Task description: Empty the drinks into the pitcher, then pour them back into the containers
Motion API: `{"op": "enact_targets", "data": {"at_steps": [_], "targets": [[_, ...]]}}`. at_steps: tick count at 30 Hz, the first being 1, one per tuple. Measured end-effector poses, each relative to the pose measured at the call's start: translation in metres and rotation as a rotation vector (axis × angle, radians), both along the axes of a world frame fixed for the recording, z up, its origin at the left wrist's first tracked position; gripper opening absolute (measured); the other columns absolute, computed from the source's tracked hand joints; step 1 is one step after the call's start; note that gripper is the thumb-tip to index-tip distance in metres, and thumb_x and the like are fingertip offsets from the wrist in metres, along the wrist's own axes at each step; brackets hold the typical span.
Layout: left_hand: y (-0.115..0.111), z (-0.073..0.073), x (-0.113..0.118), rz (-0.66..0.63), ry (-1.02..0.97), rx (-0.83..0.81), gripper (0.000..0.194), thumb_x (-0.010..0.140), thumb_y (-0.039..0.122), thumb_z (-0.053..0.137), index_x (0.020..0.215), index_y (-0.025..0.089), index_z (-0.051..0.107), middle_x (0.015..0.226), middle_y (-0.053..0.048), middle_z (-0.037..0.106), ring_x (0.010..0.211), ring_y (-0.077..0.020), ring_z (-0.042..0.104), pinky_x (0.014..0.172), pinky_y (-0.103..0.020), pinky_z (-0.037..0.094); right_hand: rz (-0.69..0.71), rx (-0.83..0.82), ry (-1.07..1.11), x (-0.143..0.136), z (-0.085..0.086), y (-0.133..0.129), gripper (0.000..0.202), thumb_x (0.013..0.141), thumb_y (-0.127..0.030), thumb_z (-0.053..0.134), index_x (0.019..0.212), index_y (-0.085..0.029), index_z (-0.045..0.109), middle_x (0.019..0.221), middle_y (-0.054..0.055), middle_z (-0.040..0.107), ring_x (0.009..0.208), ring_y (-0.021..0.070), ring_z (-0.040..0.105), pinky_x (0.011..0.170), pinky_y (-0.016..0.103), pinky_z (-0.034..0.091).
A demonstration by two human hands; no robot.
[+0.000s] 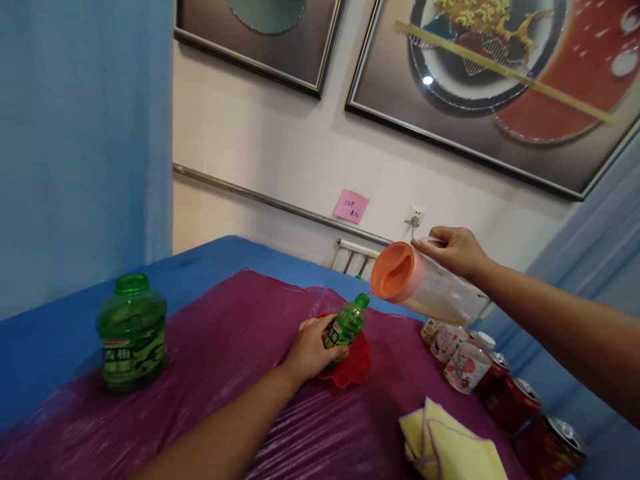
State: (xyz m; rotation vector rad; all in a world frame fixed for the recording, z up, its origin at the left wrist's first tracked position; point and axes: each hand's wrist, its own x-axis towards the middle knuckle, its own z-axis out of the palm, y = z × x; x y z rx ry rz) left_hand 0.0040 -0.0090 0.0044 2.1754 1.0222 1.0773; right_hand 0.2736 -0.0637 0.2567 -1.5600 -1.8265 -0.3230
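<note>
My left hand (316, 347) is wrapped round a small green bottle (349, 321) with an uncapped neck, tilted a little to the right. Under the bottle lies a red scalloped dish (356, 363). My right hand (457, 250) grips the handle of a clear plastic pitcher (445, 293) with an orange lid (395, 270). The pitcher is tipped almost on its side, its lid end close to the bottle's mouth. Some liquid shows along its lower side. Whether a stream runs between lid and bottle is hard to make out.
A large open green jar (133, 337) stands at the left on the purple plastic sheet (220, 360). Several patterned bottles (467, 365) and red cans (520, 400) line the right edge. A folded yellow cloth (453, 443) lies at the front right. Behind is a wall with a metal rail (280, 203).
</note>
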Motion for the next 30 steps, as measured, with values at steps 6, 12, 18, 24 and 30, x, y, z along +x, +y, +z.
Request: {"op": "enact_targets", "data": {"at_steps": [6, 12, 18, 24, 30], "targets": [[-0.0012, 0.0019, -0.0007, 0.001, 0.006, 0.003, 0.067, 0.067, 0.036, 0.087, 0.129, 0.024, 0.065, 0.123, -0.008, 0.072, 0.115, -0.0325, 0.063, 0.103, -0.044, 0.042, -0.004, -0.003, -0.003, 0.0, 0.0011, -0.0002, 0.058, 0.079, -0.068, 0.065, 0.054, -0.023, 0.037, 0.055, -0.005, 0.029, 0.053, 0.0104, 0.027, 0.048, 0.028, 0.021], [-0.0006, 0.0011, -0.0009, -0.002, 0.007, 0.008, 0.067, 0.067, 0.036, 0.086, 0.129, 0.024, 0.065, 0.123, -0.008, 0.072, 0.116, -0.0332, 0.063, 0.103, -0.045, 0.042, -0.014, 0.001, -0.024, -0.0011, 0.0035, -0.0009, 0.057, 0.079, -0.066, 0.065, 0.054, -0.023, 0.036, 0.055, -0.005, 0.029, 0.053, 0.0103, 0.027, 0.048, 0.028, 0.021], [0.0007, -0.0008, -0.0001, 0.0, 0.014, -0.002, 0.068, 0.067, 0.036, 0.086, 0.13, 0.023, 0.064, 0.126, -0.008, 0.071, 0.118, -0.033, 0.062, 0.105, -0.045, 0.041, -0.019, 0.0, -0.036, -0.005, 0.0058, -0.0035, 0.059, 0.078, -0.068, 0.065, 0.054, -0.023, 0.036, 0.054, -0.005, 0.03, 0.053, 0.0099, 0.028, 0.048, 0.027, 0.022], [0.0012, -0.0018, 0.0001, -0.002, 0.017, 0.004, 0.068, 0.067, 0.037, 0.086, 0.13, 0.024, 0.064, 0.125, -0.008, 0.072, 0.117, -0.0329, 0.062, 0.104, -0.045, 0.041, -0.022, -0.009, -0.042, -0.0059, 0.0066, -0.0038, 0.057, 0.079, -0.066, 0.065, 0.054, -0.023, 0.036, 0.055, -0.005, 0.029, 0.052, 0.01, 0.027, 0.048, 0.027, 0.022], [0.0003, -0.0011, -0.0001, 0.007, 0.014, 0.004, 0.068, 0.067, 0.037, 0.087, 0.13, 0.023, 0.064, 0.124, -0.008, 0.072, 0.116, -0.0325, 0.063, 0.104, -0.044, 0.042, -0.027, -0.008, -0.034, -0.0072, 0.0089, -0.005, 0.056, 0.079, -0.064, 0.065, 0.054, -0.023, 0.036, 0.055, -0.004, 0.03, 0.053, 0.0102, 0.028, 0.048, 0.027, 0.022]]}}
